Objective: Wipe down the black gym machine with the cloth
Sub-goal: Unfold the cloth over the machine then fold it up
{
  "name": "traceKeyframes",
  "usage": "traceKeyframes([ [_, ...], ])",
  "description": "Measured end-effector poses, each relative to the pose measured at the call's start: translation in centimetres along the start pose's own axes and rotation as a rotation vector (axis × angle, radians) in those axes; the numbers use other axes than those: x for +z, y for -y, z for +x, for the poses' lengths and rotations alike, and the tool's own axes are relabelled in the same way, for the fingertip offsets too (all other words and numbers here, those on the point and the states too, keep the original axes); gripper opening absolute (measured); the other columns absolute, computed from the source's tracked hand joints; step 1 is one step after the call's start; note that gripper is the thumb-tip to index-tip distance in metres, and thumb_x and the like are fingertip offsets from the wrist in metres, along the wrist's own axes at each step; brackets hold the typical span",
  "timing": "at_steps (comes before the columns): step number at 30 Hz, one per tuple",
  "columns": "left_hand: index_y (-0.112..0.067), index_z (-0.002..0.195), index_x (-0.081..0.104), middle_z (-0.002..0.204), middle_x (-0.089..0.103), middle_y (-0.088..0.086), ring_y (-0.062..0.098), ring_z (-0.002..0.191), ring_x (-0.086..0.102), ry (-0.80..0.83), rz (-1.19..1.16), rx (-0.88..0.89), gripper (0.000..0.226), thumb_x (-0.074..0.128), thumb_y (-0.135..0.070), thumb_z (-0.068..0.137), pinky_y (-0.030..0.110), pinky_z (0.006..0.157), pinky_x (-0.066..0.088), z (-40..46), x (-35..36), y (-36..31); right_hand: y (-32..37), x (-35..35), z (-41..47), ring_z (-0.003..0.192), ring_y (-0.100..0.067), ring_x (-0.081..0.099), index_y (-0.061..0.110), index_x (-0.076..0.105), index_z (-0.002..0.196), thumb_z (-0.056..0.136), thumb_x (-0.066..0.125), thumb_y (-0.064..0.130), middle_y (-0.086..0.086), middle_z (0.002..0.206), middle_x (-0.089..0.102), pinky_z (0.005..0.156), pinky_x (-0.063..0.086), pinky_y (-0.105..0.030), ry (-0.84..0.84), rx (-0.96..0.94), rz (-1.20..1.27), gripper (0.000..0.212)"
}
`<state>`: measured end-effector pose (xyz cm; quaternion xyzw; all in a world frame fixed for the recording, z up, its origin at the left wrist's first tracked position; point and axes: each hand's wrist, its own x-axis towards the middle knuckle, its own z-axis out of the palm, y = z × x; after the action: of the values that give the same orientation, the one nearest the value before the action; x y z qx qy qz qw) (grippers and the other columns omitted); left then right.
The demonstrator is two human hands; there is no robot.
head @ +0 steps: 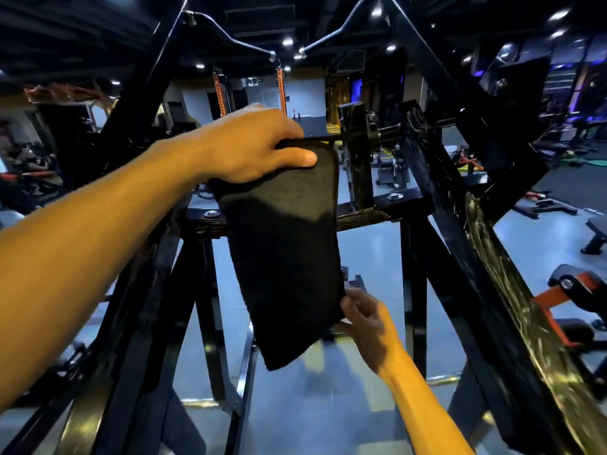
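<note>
A black cloth [289, 244] hangs folded in front of the black gym machine [427, 198], over its horizontal crossbar. My left hand [253, 146] grips the cloth's top edge, thumb across the front. Lower down, my right hand [364, 320] pinches the cloth's lower right edge. The machine's slanted black beams run down on both sides of my arms, the right one glossy with streaks.
A curved bar [249, 44] hangs overhead at the top of the frame. Benches with orange parts [571, 290] stand on the grey floor to the right. Other gym equipment fills the dim background.
</note>
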<state>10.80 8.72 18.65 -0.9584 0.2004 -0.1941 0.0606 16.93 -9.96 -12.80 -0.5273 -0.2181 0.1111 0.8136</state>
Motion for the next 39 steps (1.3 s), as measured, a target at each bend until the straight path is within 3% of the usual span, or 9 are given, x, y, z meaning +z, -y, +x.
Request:
traceKeyframes([
  [4,-0.018,0.088,0.062,0.077,0.058,-0.006,0.005,0.072,0.056,-0.053,0.022,-0.041,0.042,0.047,-0.056,0.098,0.024,0.064,0.041,-0.9,0.5,0.3,0.1,0.5,-0.4,0.086,-0.023,0.073,0.012,0.079,0.085,0.086,0.072,0.033,-0.012,0.093,0.075,0.072,0.061,-0.034,-0.105,-0.033,0.171,0.022],
  [10,-0.017,0.094,0.067,0.079,0.062,-0.006,0.008,0.074,0.059,-0.096,-0.049,-0.087,0.039,0.05,-0.051,0.101,0.024,0.065,0.044,-1.2,1.9,-1.0,-1.3,2.6,-1.2,0.135,-0.029,0.057,0.016,0.05,0.149,0.108,0.033,0.041,-0.01,0.146,0.059,0.1,0.055,-0.048,-0.065,0.131,0.493,0.05],
  [13,-0.014,0.094,0.068,0.078,0.063,-0.001,0.014,0.072,0.061,-0.066,-0.048,-0.123,0.046,0.048,-0.055,0.099,0.033,0.066,0.048,-1.1,2.2,-1.5,-2.2,3.3,-1.2,0.137,-0.037,0.053,0.015,0.054,0.147,0.101,0.048,0.048,-0.014,0.146,0.058,0.112,0.041,-0.062,-0.148,0.207,0.478,0.057],
  [18,-0.017,0.09,0.063,0.076,0.061,-0.001,0.018,0.069,0.059,-0.041,-0.017,-0.218,0.046,0.044,-0.057,0.101,0.036,0.061,0.047,-1.5,3.5,-3.1,-2.2,3.4,-1.2,0.129,-0.031,0.061,0.024,0.056,0.145,0.098,0.038,0.065,-0.006,0.142,0.063,0.103,0.055,-0.043,-0.146,0.321,0.652,0.065],
  [24,-0.02,0.096,0.043,0.079,0.048,0.001,0.028,0.072,0.048,-0.032,0.277,-0.328,0.043,0.029,-0.06,0.105,0.039,0.067,0.038,-1.7,5.4,-4.9,-3.3,4.7,-2.2,0.14,-0.04,0.049,0.023,0.063,0.141,0.103,0.033,0.065,-0.015,0.148,0.056,0.124,0.023,-0.057,-0.158,0.385,0.83,0.064],
  [29,-0.017,0.096,0.039,0.07,0.043,0.004,0.032,0.064,0.046,-0.148,0.435,-0.307,0.047,0.024,-0.061,0.104,0.038,0.058,0.035,-2.8,5.9,-4.5,-2.9,5.8,-1.7,0.117,-0.026,0.068,0.023,0.064,0.135,0.104,0.039,0.062,0.0,0.125,0.072,0.106,0.052,-0.05,-0.491,0.291,0.329,0.056],
  [33,-0.024,0.076,0.041,0.072,0.05,0.001,0.033,0.072,0.056,-0.009,0.083,-0.357,0.042,0.039,-0.057,0.103,0.038,0.065,0.037,-3.8,5.5,-2.3,-0.6,3.6,-0.6,0.109,-0.019,0.065,0.027,0.065,0.113,0.106,0.036,0.053,0.014,0.104,0.068,0.081,0.053,-0.023,-0.578,0.018,-0.131,0.039],
  [36,-0.02,0.07,0.044,0.07,0.054,0.006,0.03,0.068,0.055,-0.058,-0.055,-0.409,0.046,0.045,-0.052,0.104,0.037,0.062,0.032,-4.4,5.9,-1.8,0.3,2.3,0.3,0.095,-0.011,0.065,0.026,0.063,0.116,0.106,0.037,0.057,0.016,0.1,0.065,0.072,0.049,-0.018,-0.453,0.12,-0.044,0.041],
  [39,-0.014,0.078,0.052,0.074,0.058,0.008,0.03,0.072,0.058,-0.063,-0.023,-0.424,0.05,0.043,-0.056,0.103,0.039,0.064,0.041,-3.8,5.5,-2.2,-0.9,1.9,-0.1,0.118,-0.032,0.068,0.023,0.066,0.13,0.095,0.036,0.074,-0.011,0.129,0.07,0.103,0.051,-0.045,-0.148,0.418,0.426,0.069],
])
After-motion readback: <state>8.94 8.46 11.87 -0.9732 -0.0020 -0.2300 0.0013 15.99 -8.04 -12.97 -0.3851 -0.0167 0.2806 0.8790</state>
